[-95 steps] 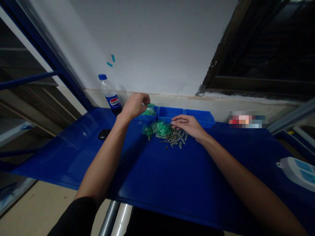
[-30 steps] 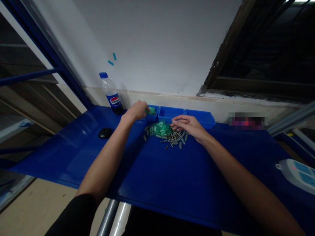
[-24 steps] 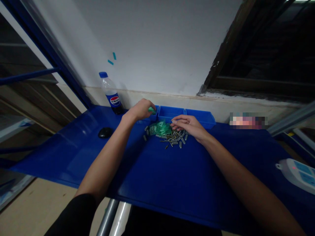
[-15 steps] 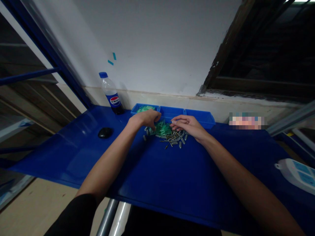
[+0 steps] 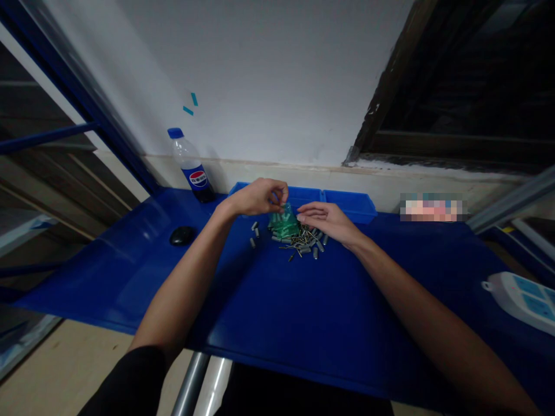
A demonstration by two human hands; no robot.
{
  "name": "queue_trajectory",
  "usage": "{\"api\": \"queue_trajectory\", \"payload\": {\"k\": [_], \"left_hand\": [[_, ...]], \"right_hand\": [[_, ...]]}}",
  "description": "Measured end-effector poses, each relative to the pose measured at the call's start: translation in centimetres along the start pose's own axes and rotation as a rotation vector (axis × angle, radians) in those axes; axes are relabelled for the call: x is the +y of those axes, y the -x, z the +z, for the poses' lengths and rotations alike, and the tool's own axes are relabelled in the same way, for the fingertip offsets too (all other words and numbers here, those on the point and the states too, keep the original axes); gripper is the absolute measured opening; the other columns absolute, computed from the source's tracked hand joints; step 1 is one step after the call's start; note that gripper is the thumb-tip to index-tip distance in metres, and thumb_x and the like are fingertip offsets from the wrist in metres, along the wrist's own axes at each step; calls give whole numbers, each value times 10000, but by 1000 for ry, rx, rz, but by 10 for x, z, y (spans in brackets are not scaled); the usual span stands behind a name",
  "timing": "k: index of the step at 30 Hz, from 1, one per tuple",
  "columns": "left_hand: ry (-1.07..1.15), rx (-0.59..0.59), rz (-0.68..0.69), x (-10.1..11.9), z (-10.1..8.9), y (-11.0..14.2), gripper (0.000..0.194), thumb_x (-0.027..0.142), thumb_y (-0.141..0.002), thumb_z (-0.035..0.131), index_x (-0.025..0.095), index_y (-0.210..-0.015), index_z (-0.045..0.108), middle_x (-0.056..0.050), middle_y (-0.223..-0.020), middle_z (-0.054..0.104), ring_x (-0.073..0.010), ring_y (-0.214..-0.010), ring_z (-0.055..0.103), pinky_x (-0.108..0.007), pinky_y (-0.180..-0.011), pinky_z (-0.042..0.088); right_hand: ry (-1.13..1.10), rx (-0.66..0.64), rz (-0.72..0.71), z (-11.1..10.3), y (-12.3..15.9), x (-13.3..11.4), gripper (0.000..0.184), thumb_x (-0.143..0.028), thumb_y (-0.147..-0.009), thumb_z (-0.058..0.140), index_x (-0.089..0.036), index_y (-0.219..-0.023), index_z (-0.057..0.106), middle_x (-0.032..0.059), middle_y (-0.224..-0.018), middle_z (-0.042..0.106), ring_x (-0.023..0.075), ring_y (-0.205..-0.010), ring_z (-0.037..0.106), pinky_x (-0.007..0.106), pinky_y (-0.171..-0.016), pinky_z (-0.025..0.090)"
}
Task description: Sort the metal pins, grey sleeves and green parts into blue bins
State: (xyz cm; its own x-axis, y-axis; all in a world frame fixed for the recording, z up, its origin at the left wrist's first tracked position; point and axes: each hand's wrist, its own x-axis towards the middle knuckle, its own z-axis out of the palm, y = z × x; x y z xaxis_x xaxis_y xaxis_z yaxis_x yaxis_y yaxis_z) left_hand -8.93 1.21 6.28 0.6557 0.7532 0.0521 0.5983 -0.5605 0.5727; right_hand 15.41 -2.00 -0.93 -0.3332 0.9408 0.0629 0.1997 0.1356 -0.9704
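Note:
My left hand (image 5: 259, 198) hovers just above a pile of small green pieces (image 5: 284, 226) on the blue table (image 5: 303, 312), its fingers pinched on one green piece. My right hand (image 5: 326, 220) rests on the table beside the pile, fingers spread over several small grey metal cylinders and pins (image 5: 306, 247). Behind both hands stands a row of blue bins (image 5: 347, 202).
A cola bottle (image 5: 191, 167) stands at the back left against the white wall. A black mouse (image 5: 182, 235) lies left of my arm. A white power strip (image 5: 520, 294) sits at the right edge. A few grey cylinders (image 5: 254, 234) lie loose left of the pile.
My left hand came back from the left bin to the green pile, closed on a piece and lifted slightly. My right hand stayed where it was.

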Motion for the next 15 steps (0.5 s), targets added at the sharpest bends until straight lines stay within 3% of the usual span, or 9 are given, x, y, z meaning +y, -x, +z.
{"api": "queue_trajectory", "payload": {"k": [6,11,15], "left_hand": [[218,20,-5,19,3,1,385,309,-786,760,124,-1107,654,-131,-1125,739,-173,-923,718,-278,-825,563],[230,-28,6,18,2,3,488,332,-821,733,133,-1260,650,-124,-1060,771,-191,-924,747,-294,-820,581],[165,-4,22,15,-2,4,455,299,-824,716,115,-1239,691,-117,-979,784,-200,-905,747,-303,-801,581]], "right_hand": [[-4,-87,-56,2,2,1,350,-499,-737,868,-204,-908,786,63,-867,801,208,-766,734,364,-742,587],[-3,-73,-72,3,5,-4,369,-526,-700,888,-209,-861,788,65,-878,809,212,-782,740,365,-760,582],[-29,-42,-36,6,4,-4,328,-475,-733,870,-216,-913,784,75,-862,808,231,-808,758,381,-768,586]]}}
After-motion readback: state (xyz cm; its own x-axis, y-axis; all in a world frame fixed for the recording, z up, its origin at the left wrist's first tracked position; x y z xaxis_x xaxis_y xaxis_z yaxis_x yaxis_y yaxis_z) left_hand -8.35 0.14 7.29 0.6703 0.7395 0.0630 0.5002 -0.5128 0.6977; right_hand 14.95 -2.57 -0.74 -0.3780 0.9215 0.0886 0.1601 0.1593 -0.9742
